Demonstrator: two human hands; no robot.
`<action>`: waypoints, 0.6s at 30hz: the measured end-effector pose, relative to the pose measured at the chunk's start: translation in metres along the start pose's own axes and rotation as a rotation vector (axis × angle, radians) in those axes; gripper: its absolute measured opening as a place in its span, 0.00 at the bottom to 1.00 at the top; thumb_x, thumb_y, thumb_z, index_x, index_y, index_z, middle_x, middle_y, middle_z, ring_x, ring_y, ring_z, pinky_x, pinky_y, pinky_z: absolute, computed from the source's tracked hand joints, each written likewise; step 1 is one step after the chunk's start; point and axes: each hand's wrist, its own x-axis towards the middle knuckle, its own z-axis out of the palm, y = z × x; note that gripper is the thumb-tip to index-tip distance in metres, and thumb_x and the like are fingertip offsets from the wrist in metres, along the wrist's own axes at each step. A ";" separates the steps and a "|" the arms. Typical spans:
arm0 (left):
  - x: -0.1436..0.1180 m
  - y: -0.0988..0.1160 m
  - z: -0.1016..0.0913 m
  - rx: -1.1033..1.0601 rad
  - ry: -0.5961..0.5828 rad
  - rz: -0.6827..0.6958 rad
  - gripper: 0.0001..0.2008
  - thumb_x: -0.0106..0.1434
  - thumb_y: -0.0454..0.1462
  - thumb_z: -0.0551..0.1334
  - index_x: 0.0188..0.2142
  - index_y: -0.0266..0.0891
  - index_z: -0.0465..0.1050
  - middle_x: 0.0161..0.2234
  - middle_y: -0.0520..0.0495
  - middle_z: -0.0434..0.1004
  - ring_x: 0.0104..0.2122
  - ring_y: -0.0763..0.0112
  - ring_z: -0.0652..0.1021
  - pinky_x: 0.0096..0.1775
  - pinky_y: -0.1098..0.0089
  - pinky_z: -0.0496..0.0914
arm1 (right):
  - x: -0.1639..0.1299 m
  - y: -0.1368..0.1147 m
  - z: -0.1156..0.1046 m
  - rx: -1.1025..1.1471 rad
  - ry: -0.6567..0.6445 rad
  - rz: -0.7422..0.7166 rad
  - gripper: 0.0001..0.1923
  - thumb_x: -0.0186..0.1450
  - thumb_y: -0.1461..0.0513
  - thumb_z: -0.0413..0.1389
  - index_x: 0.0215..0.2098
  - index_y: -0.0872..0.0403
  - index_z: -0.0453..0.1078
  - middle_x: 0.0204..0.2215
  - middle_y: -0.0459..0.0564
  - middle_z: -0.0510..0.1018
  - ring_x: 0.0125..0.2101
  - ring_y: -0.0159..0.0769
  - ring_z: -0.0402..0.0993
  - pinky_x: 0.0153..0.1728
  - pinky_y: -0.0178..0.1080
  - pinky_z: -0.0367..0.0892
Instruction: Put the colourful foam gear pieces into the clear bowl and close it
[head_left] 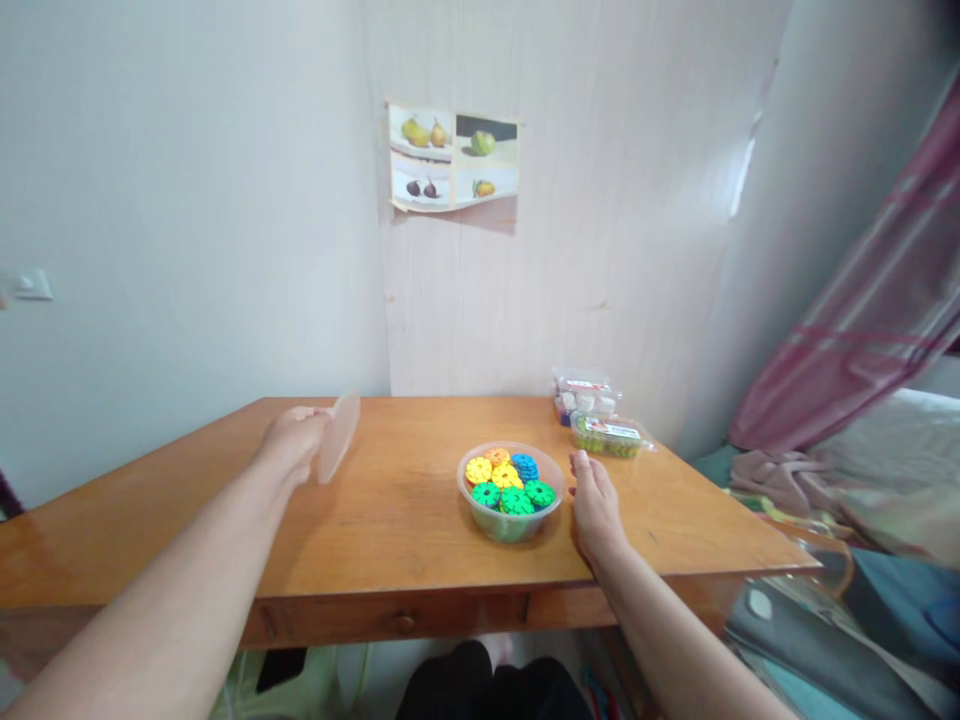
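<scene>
My left hand (296, 440) grips a round translucent plastic lid (340, 438) by its edge, holding it tilted nearly upright above the left part of the table. A round clear plastic bowl (510, 528) stands near the front edge, right of the middle. Inside it lie several notched toy discs (516, 500), green in front, with yellow, orange and blue ones behind. Just right of the bowl is my right hand (596, 500), thumb up and fingers slightly curled, with nothing seen in it. Whether its fingers touch the bowl, I cannot tell.
Clear plastic boxes stand at the back right of the wooden table (405, 440): one with green contents (611, 437), another with white and purple contents (586, 395). A drawer knob (405, 623) sticks out below the front edge. Bags (810, 620) and cloth lie to the right.
</scene>
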 end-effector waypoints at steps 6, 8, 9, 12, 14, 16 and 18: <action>-0.034 0.046 0.029 -0.511 -0.369 -0.077 0.07 0.52 0.36 0.64 0.29 0.33 0.73 0.27 0.45 0.76 0.25 0.72 0.73 0.27 0.72 0.65 | 0.010 -0.022 -0.008 0.129 0.089 -0.022 0.27 0.66 0.43 0.47 0.46 0.55 0.71 0.44 0.54 0.76 0.43 0.43 0.70 0.38 0.40 0.69; -0.050 0.058 0.040 -0.709 -0.498 -0.142 0.05 0.56 0.34 0.64 0.32 0.33 0.74 0.29 0.44 0.77 0.28 0.70 0.76 0.30 0.70 0.70 | 0.015 -0.040 -0.011 0.171 0.080 -0.060 0.26 0.66 0.43 0.49 0.46 0.54 0.71 0.44 0.53 0.75 0.42 0.41 0.70 0.36 0.39 0.69; -0.059 0.063 0.046 -0.779 -0.553 -0.168 0.04 0.58 0.33 0.63 0.34 0.33 0.74 0.31 0.44 0.78 0.30 0.69 0.77 0.33 0.69 0.72 | 0.017 -0.049 -0.011 0.188 0.070 -0.076 0.26 0.65 0.43 0.50 0.46 0.54 0.71 0.44 0.53 0.76 0.42 0.41 0.70 0.36 0.39 0.69; -0.084 0.074 0.062 -0.914 -0.679 -0.259 0.04 0.61 0.30 0.62 0.37 0.32 0.74 0.34 0.42 0.80 0.32 0.70 0.79 0.37 0.69 0.74 | 0.024 -0.074 -0.011 0.220 -0.012 -0.066 0.27 0.63 0.43 0.52 0.47 0.53 0.72 0.43 0.52 0.77 0.41 0.41 0.71 0.31 0.37 0.69; -0.096 0.077 0.072 -0.954 -0.717 -0.326 0.05 0.61 0.29 0.62 0.37 0.32 0.74 0.33 0.42 0.80 0.30 0.71 0.78 0.35 0.71 0.74 | 0.027 -0.086 -0.010 0.248 -0.108 -0.022 0.27 0.62 0.43 0.52 0.48 0.52 0.72 0.42 0.51 0.77 0.40 0.41 0.72 0.27 0.35 0.67; -0.105 0.078 0.082 -0.962 -0.733 -0.375 0.05 0.60 0.28 0.63 0.37 0.31 0.74 0.33 0.42 0.80 0.29 0.73 0.77 0.33 0.72 0.72 | 0.029 -0.093 -0.008 0.274 -0.210 0.005 0.24 0.62 0.45 0.54 0.45 0.53 0.73 0.37 0.50 0.78 0.33 0.37 0.73 0.23 0.34 0.63; -0.110 0.076 0.091 -0.935 -0.725 -0.382 0.05 0.59 0.29 0.64 0.36 0.32 0.74 0.33 0.43 0.80 0.29 0.74 0.77 0.32 0.73 0.71 | 0.030 -0.093 -0.005 0.273 -0.254 0.015 0.20 0.60 0.48 0.56 0.40 0.56 0.74 0.29 0.48 0.76 0.26 0.33 0.69 0.22 0.33 0.60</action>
